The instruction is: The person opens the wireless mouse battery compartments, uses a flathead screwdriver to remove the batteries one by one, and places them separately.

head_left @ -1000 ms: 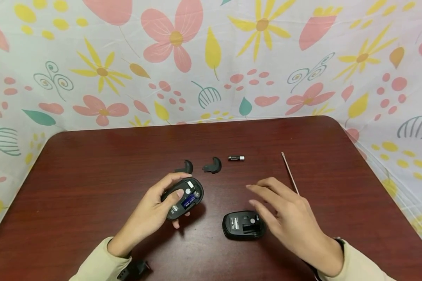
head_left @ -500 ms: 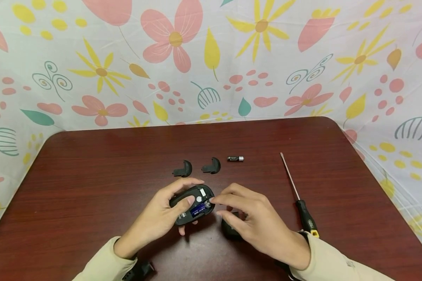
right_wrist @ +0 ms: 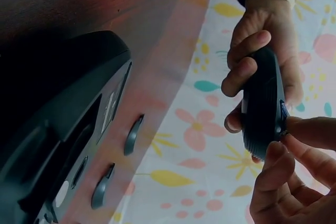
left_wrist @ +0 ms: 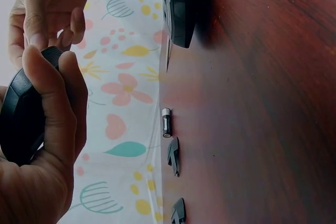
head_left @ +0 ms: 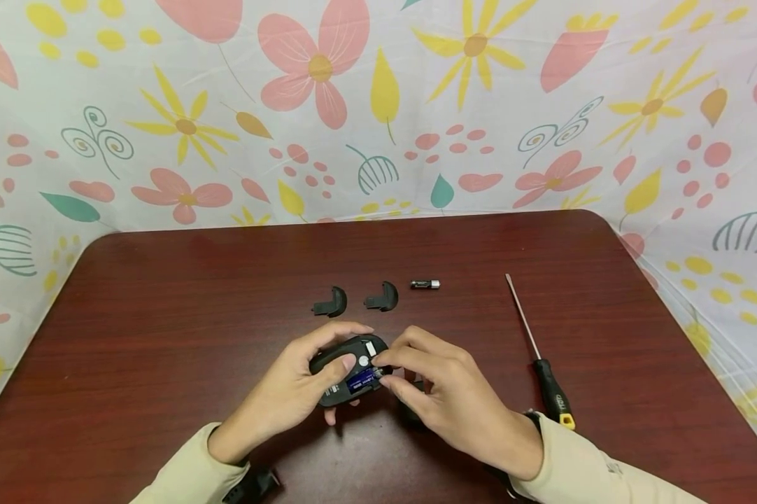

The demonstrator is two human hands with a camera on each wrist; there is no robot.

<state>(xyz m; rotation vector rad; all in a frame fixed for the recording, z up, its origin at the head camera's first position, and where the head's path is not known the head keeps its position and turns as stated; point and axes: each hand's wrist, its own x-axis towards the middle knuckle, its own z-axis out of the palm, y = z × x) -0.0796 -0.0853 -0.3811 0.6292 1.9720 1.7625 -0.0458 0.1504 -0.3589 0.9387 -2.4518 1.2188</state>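
My left hand (head_left: 290,385) holds a black computer mouse (head_left: 352,346) underside up, its thumb lying across the bottom. A blue battery (head_left: 361,381) sits in the mouse's uncovered slot. With thumb and index finger, my right hand (head_left: 460,399) pinches the battery's end at the edge of the slot. The right wrist view shows the same mouse (right_wrist: 260,93) edge-on, held up off the table, fingertips at its slot. Beneath my right hand a second black mouse (right_wrist: 100,77) lies bottom up on the table, mostly hidden in the head view.
Two small black battery covers (head_left: 331,302) lie behind the hands, with a loose black-and-silver battery (head_left: 425,285) to their right. A screwdriver (head_left: 550,392) with a black and yellow handle lies at the right. Flowered cloth (head_left: 378,112) hangs behind the brown table (head_left: 164,294).
My right hand has come left from above the second mouse to the held mouse, its fingertips now at the battery. The left hand has brought the mouse slightly right.
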